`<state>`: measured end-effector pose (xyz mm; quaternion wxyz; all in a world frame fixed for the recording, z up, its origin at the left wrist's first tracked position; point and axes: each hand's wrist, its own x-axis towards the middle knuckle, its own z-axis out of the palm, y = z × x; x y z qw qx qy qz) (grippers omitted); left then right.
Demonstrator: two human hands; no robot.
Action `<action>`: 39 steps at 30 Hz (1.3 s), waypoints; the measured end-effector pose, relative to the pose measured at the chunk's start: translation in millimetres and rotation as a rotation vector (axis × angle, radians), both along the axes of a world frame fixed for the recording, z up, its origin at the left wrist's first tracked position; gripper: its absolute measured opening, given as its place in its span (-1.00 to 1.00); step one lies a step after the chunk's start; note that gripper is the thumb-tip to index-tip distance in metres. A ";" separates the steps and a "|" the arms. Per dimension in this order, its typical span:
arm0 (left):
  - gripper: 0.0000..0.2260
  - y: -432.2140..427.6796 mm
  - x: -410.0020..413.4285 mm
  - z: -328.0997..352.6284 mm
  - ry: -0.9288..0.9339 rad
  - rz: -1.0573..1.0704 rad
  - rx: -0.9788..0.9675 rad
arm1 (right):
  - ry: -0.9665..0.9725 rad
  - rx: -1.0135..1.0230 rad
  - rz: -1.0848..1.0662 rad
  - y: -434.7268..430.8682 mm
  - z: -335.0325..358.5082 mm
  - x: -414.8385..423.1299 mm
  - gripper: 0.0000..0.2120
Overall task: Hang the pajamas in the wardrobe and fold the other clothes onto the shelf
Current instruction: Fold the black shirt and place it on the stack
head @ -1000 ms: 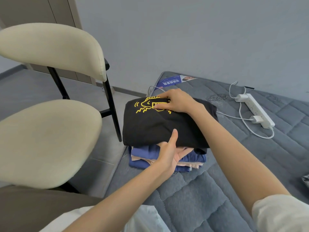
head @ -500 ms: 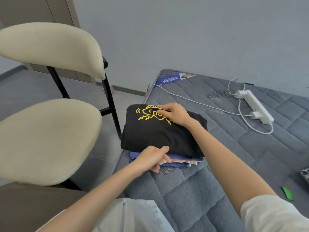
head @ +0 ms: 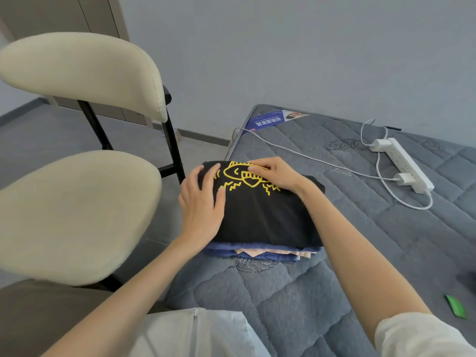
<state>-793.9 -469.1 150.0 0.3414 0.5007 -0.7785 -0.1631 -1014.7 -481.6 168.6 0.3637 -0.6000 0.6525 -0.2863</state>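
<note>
At the bed's left edge, the black shirt tops the folded stack. Your left grip and right grip rest on it, fingers unclenched. A chair stands just left, a power strip far right.

A sparsely furnished bedroom at home: a bare quilted grey mattress, a cream chair, a wardrobe door and a white power strip.
</note>
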 end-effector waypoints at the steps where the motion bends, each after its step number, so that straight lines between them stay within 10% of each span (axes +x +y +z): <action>1: -0.59 -3.6 -0.5 -3.0 -0.092 -0.036 0.008 | 0.158 -0.012 0.040 -1.2 -5.1 4.6 -0.66; 4: -0.57 -13.2 -4.3 -9.1 -0.308 -0.099 0.019 | 0.593 -0.056 0.094 -0.2 -19.7 13.1 -0.60; 19: -0.57 -34.0 -38.0 -38.5 -0.227 -0.242 0.467 | 0.899 -0.114 -0.302 60.7 -57.6 10.6 -0.54; 28: -0.08 -32.2 -11.2 -46.3 0.459 -0.166 0.981 | 0.323 -0.054 -0.792 86.8 -64.2 5.0 -0.23; 39: -0.19 -35.9 -3.6 -57.2 0.545 -0.207 1.136 | -0.317 0.246 -0.752 98.1 -75.3 -6.9 0.10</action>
